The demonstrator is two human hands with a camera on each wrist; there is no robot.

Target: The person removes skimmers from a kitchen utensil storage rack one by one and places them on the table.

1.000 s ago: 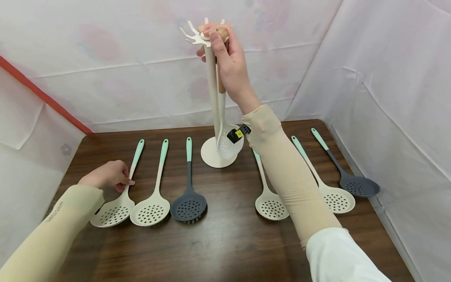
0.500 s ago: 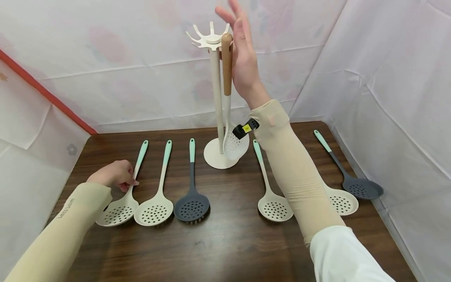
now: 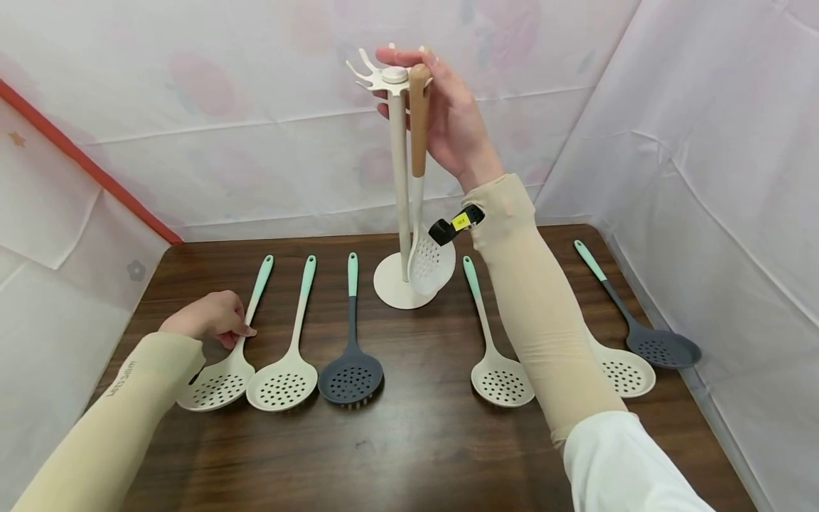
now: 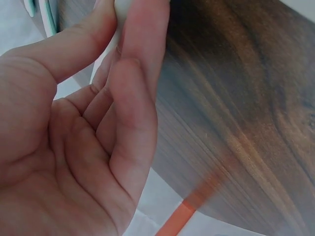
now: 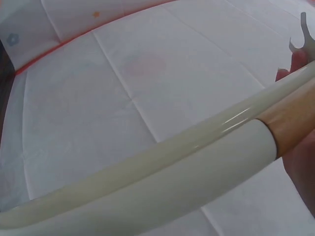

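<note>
Cream skimmer [image 3: 431, 262] with tan wooden handle hangs on cream stand [image 3: 398, 171].

I count seven slotted spoons in all. Four cream ones [image 3: 220, 384] [image 3: 283, 380] [image 3: 502, 380] [image 3: 625, 373] and two dark grey ones [image 3: 350, 373] [image 3: 662, 348] lie on the table [image 3: 409, 441], three toward its left edge and three toward its right. One wooden-handled spoon [image 3: 419, 128] hangs on the single stand [image 3: 398, 178] at the back edge.
</note>
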